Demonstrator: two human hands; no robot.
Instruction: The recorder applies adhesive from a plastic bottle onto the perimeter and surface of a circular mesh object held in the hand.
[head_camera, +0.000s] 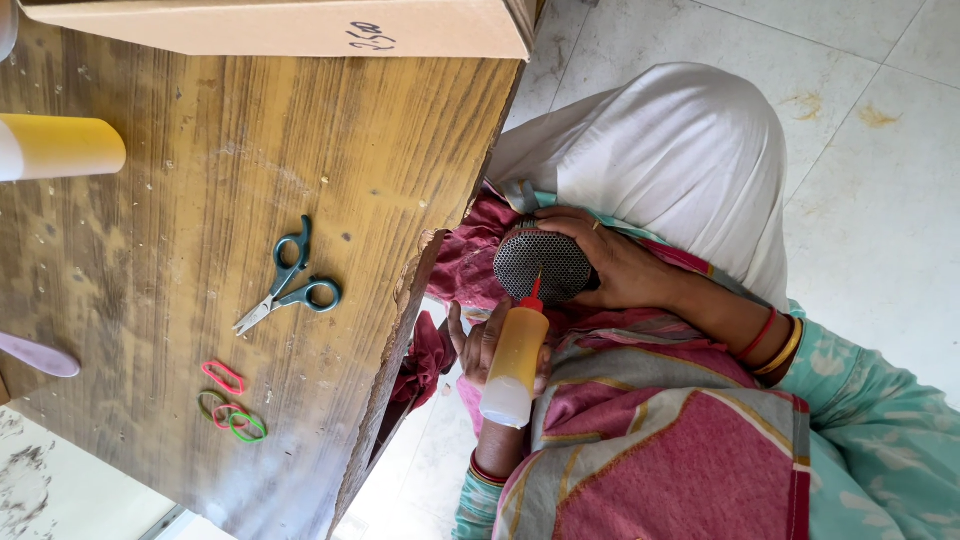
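Gripping a squeeze bottle (514, 365), hands (480, 345) partly hide mesh disc (543, 262).

Teal sleeves with a pale leaf print cover both arms. A red bangle (758, 334) and a yellow bangle (786, 348) circle one wrist, a thin ring (596, 226) sits on a finger, white cloth (670, 150) drapes the knee.

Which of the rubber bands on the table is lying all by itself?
The pink rubber band. It lies alone, nearer the scissors, while the other bands, green, pink and a dull one, overlap in a little bunch beside it.
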